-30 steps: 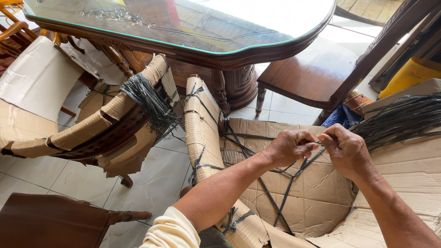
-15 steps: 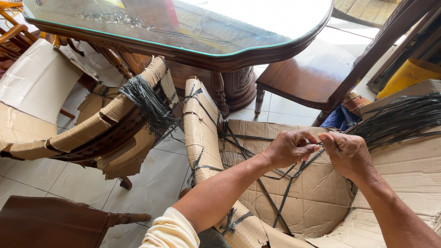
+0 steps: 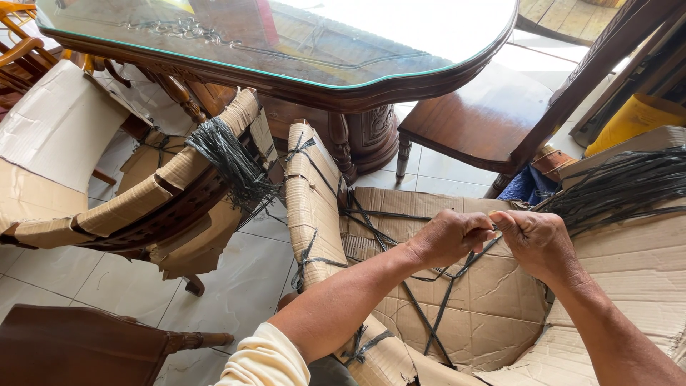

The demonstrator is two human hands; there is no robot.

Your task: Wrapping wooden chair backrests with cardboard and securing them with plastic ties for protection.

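The top of the frame is filled by a glass-topped table point(image 3: 300, 43). At lower right a cardboard-wrapped chair point(image 3: 471, 314) is crossed by black strapping point(image 3: 436, 304), pinched at centre right between the left hand point(image 3: 450, 236) and right hand point(image 3: 536, 243), both closed on it. Bare floor tiles point(image 3: 243, 286) are left at lower left.

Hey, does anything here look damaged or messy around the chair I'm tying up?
Yes. The cardboard over the seat is torn and creased below the left hand and right hand. The black strapping crosses it slack and unevenly, and another loose bundle frays over the neighbouring wrapped chair.
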